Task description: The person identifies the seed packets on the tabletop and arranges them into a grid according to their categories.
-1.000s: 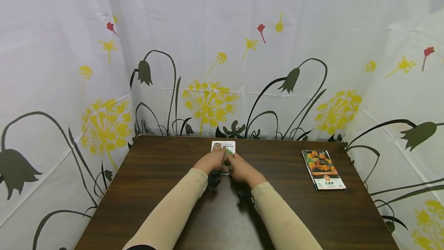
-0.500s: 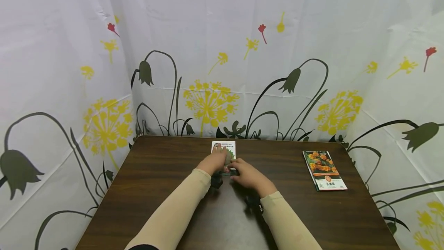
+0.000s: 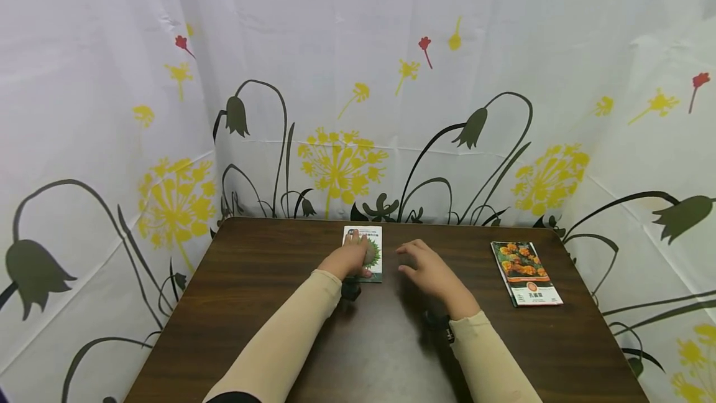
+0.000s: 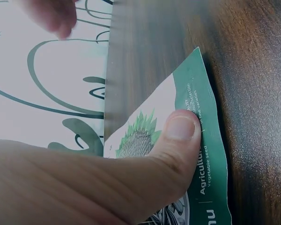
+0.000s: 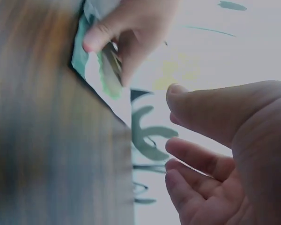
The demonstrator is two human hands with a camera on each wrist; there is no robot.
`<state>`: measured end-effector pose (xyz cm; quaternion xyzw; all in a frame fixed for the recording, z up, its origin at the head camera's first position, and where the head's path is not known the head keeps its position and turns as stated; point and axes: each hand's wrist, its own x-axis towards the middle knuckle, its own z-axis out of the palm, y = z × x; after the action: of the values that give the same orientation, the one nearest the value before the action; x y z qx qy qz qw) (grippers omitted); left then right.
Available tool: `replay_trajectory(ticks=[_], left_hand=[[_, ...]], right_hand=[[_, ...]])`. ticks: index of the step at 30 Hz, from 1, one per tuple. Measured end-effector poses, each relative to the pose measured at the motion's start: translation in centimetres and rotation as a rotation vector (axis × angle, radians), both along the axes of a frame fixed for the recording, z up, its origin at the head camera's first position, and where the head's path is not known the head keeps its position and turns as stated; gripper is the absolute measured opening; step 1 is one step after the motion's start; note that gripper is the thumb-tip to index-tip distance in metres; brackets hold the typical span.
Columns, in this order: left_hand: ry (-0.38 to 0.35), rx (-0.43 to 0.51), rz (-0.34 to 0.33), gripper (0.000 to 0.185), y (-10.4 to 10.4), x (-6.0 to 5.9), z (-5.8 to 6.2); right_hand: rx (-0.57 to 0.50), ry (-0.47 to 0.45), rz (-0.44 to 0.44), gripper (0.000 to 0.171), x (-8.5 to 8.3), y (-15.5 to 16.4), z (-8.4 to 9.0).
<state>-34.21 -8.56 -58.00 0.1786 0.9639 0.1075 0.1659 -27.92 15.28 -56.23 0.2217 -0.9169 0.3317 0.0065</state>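
A seed packet (image 3: 375, 260) with a sunflower seed head picture and a green bottom band lies flat near the table's far edge. My left hand (image 3: 345, 260) rests over its left part with fingers spread, covering some of the picture. In the left wrist view the thumb (image 4: 180, 129) lies on the packet by its green strip. My right hand (image 3: 433, 273) is over the table to the packet's right, apart from it and holding nothing. Its thumb and fingers stand apart, slightly bent, in the right wrist view.
Toward the right side of the dark wood table (image 3: 252, 303) lies a small stack of seed packets (image 3: 526, 272), an orange-flower one on top. Behind the table hangs a white curtain (image 3: 335, 48) printed with flowers.
My right hand has come off the sunflower packet and moved right, away from the left hand. More of the packet shows now. The left hand has stayed on it.
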Motion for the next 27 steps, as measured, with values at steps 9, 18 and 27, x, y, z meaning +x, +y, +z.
replay_trajectory(ticks=[9,18,27], left_hand=[[-0.009,-0.018,-0.001,0.11,0.1,0.1,0.3],[-0.011,0.001,0.01,0.11,0.1,0.2,0.6],[-0.005,0.008,0.018,0.111,0.0,0.2,0.2]], right_hand=[[-0.02,0.015,-0.208,0.038,0.3,3.9,1.1],[-0.039,0.038,-0.351,0.038,0.9,7.2,2.4],[-0.034,-0.005,-0.39,0.039,1.9,10.6,2.6]])
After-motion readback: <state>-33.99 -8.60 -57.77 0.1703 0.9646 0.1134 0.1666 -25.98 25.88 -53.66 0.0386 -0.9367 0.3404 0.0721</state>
